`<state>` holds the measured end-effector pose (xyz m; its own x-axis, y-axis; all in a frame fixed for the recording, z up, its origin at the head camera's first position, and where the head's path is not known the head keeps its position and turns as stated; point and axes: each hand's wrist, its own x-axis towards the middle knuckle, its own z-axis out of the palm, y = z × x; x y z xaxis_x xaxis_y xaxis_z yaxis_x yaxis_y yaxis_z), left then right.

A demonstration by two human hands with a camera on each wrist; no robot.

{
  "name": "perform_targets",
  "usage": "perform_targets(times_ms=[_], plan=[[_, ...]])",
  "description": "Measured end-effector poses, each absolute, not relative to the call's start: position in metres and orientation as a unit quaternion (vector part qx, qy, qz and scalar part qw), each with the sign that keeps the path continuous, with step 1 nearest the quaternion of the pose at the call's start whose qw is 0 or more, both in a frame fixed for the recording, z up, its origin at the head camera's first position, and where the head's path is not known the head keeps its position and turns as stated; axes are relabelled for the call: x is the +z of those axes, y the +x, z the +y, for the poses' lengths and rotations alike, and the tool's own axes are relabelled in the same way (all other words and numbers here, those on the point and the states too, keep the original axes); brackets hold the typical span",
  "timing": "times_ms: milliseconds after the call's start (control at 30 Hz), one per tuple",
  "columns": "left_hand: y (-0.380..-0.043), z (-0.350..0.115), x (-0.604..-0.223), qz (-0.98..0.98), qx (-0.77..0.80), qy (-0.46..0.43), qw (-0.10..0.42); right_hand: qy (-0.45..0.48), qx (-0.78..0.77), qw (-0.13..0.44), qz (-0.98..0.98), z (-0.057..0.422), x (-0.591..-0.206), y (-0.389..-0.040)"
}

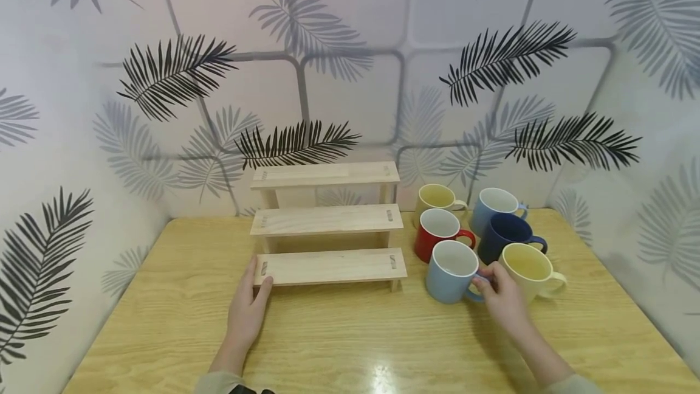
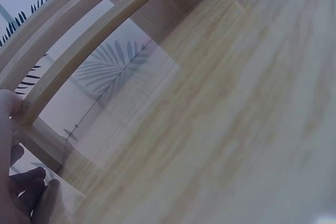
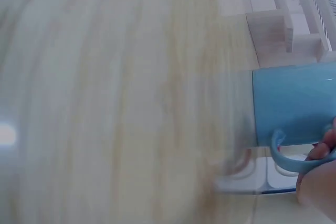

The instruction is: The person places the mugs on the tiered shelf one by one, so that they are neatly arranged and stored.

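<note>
At the left end of a three-tier wooden display rack [image 1: 333,267], my left hand [image 1: 248,309] grips the lowest board, thumb at its front edge and fingers round the side. The left wrist view shows the rack's boards [image 2: 100,38] from below, with the fingers [image 2: 31,182] bent beside its leg. My right hand [image 1: 504,300] pinches the handle of a light blue mug [image 1: 449,284] with a white inside. This mug stands upright, just right of the rack. In the right wrist view, fingers go through the handle of the blue mug [image 3: 294,106].
Behind and beside the held mug stand a red mug [image 1: 426,245], a yellow mug [image 1: 423,205], another light blue mug [image 1: 481,214], a dark blue mug [image 1: 489,245] and a front yellow mug [image 1: 516,284]. A leaf-patterned wall [image 1: 350,102] borders the wooden table [image 1: 339,345].
</note>
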<state>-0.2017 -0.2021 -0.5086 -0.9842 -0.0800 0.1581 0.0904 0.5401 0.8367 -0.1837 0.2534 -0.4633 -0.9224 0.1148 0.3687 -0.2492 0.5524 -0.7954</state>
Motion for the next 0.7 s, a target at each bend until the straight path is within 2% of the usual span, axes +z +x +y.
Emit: perform_targets(times_ms=[367, 700], plan=[[-0.201, -0.203, -0.508, -0.875, -0.476, -0.003, 0.089, -0.007, 0.637, 0.188, -0.748, 0.242, -0.468, -0.189], [-0.201, -0.203, -0.508, -0.871, -0.482, -0.010, 0.091, -0.020, 0.637, 0.178, -0.749, 0.232, -0.460, -0.187]])
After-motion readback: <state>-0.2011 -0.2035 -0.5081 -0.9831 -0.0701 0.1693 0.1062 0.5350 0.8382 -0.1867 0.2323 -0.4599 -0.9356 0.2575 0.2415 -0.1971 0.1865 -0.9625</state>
